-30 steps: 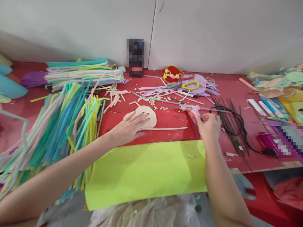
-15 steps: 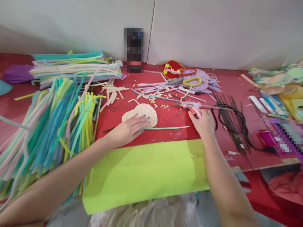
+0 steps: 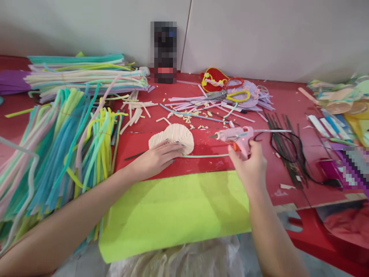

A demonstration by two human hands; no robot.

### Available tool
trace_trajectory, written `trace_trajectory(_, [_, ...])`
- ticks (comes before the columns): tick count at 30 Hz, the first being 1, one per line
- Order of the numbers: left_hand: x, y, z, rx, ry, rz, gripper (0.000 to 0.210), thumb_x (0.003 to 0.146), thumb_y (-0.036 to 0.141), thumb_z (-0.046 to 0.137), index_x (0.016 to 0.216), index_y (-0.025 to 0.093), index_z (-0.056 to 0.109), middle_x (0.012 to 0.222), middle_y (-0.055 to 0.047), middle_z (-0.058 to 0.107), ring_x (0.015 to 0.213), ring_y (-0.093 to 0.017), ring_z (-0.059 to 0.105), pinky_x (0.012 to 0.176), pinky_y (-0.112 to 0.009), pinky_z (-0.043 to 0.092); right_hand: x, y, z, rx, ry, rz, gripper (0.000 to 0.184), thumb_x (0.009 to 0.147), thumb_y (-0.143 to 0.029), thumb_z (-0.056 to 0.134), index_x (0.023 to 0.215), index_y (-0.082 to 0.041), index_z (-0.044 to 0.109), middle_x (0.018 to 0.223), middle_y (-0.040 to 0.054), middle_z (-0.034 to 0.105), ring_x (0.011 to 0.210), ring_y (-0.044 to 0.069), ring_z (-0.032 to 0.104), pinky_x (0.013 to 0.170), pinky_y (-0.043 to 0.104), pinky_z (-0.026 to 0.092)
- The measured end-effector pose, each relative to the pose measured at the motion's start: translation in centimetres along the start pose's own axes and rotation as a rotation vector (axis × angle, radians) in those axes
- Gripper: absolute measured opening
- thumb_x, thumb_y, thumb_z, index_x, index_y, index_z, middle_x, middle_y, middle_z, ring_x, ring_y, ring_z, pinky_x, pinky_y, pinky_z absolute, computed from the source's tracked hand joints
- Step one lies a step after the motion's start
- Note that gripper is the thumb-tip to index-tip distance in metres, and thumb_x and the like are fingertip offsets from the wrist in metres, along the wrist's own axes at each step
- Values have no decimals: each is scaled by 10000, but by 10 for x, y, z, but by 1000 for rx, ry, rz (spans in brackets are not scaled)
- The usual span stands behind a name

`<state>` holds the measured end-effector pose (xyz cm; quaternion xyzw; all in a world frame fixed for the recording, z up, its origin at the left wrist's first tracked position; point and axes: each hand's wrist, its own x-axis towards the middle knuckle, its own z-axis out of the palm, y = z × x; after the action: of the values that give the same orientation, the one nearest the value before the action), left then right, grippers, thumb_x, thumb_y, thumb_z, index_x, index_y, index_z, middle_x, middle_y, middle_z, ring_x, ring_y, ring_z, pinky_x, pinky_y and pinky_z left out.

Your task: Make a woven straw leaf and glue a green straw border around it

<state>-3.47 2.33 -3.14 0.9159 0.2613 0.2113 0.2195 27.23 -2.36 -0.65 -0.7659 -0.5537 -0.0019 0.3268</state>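
My left hand [image 3: 155, 158] lies flat, fingers stretched out, over the lower edge of a cream, ribbed, rounded piece [image 3: 180, 134] on the red table [image 3: 210, 165]. A pale green pipe cleaner [image 3: 206, 156] runs along the tabletop from under that hand to the right, and a dark stem [image 3: 134, 156] shows on its other side. My right hand [image 3: 250, 167] is closed around the handle of a pink hot glue gun [image 3: 235, 134]. Its nozzle points left, and a clear glue stick [image 3: 273, 131] sticks out of its back.
Bundles of coloured pipe cleaners [image 3: 62, 134] fill the left side. Scissors [image 3: 221, 95] lie among lilac strips behind the glue gun. Dark stems [image 3: 288, 154] and a black cord [image 3: 301, 150] are at right. A lime green sheet [image 3: 173, 215] hangs over the front edge.
My right hand has lifted the glue gun off the table and moved it slightly toward me. The left hand stays on the cream piece. The view has shifted a little.
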Motion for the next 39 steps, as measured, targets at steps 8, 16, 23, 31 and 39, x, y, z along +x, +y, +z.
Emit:
trace_trajectory(8, [-2,-12,3,-132,24,35,282,967,184,465,1153,228,671,1342,-87,606,1336,-211,485,1180,-490,322,-55,-23,10,-92,-39,-196,400,869,-452,576,1159,-178,569,926,147,651,811,302,656,651,420,545])
trace_trajectory(16, [-3,-15,4,-126,63,35,224,945,170,514,1095,195,678,1317,-81,627,1304,-199,520,1165,-446,369,-85,-28,27,-162,16,-254,364,884,-387,603,1156,-148,567,937,124,633,801,255,653,630,359,553])
trace_trajectory(23, [-3,-18,7,-167,104,40,170,927,181,551,1015,177,697,1285,-94,647,1271,-201,552,1157,-420,387,-93,-26,29,-192,31,-268,388,888,-382,605,1168,-116,563,979,140,633,883,256,647,707,355,559])
trace_trajectory(31, [0,-13,4,-194,88,-11,128,928,203,552,952,167,672,1289,-106,641,1269,-195,553,1140,-413,407,-99,-30,32,-235,51,-270,394,895,-378,600,1184,-113,560,1007,149,639,894,260,653,711,355,565])
trace_trajectory(39, [-1,-9,3,-194,59,-73,134,934,211,528,857,169,630,1303,-110,624,1272,-199,544,1158,-450,367,-100,-34,33,-244,34,-257,386,904,-381,584,1168,-100,567,975,152,636,887,265,648,725,375,568])
